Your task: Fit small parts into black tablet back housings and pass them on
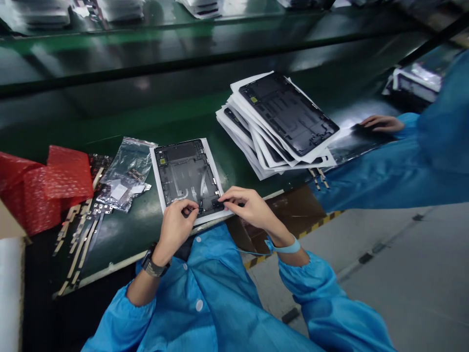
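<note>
A dark tablet back housing (185,171) lies on a white sheet (211,151) at the bench's front edge, its inner side facing up. My left hand (178,220) is closed in a pinch over the housing's near edge, beside a small black part (201,204). My right hand (249,208) pinches at the near right corner, its fingertips at another small black part (217,203). What sits between the fingertips of either hand is too small to make out. Clear film-like strips (203,186) show inside the housing.
Right of my work is a stack of similar housings (289,115) with white sheets between them. On the left lie red bubble wrap (68,181), a clear plastic bag (130,168) and several flex cables (82,239). A co-worker's hand (383,123) rests at far right.
</note>
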`<state>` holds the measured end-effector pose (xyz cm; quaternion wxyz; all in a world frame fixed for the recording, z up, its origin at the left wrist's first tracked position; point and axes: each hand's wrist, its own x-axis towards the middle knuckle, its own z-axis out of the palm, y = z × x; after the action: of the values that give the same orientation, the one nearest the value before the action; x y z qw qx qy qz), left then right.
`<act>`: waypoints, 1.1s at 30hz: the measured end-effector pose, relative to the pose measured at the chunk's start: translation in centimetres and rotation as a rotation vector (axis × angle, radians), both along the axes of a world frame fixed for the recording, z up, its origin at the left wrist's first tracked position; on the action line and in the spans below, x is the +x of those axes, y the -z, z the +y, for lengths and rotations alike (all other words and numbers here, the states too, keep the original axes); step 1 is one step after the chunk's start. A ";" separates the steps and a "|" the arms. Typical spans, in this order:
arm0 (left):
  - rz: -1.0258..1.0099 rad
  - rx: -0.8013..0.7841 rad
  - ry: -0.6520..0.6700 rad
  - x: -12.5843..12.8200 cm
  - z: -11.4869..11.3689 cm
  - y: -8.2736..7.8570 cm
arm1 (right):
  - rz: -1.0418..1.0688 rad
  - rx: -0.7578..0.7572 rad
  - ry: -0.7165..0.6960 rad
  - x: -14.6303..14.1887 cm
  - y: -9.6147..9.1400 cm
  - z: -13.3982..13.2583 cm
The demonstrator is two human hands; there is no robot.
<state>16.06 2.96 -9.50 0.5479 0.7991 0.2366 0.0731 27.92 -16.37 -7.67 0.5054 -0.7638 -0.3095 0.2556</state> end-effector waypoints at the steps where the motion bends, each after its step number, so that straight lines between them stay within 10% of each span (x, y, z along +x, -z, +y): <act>1: 0.009 0.005 -0.004 0.0 0.0 0.0 | -0.050 -0.006 -0.003 -0.2 -0.3 -0.1; 19: 0.147 0.078 0.102 0.2 0.1 -1.2 | -0.612 0.203 0.260 -5.6 4.1 -0.5; 33: 0.139 -0.118 0.036 0.4 0.9 -1.6 | 0.289 0.110 0.205 -2.7 1.3 -0.8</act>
<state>16.46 3.83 -7.87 0.5775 0.7727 0.2634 -0.0066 25.26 -17.13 -9.00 0.6091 -0.7179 -0.1678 0.2923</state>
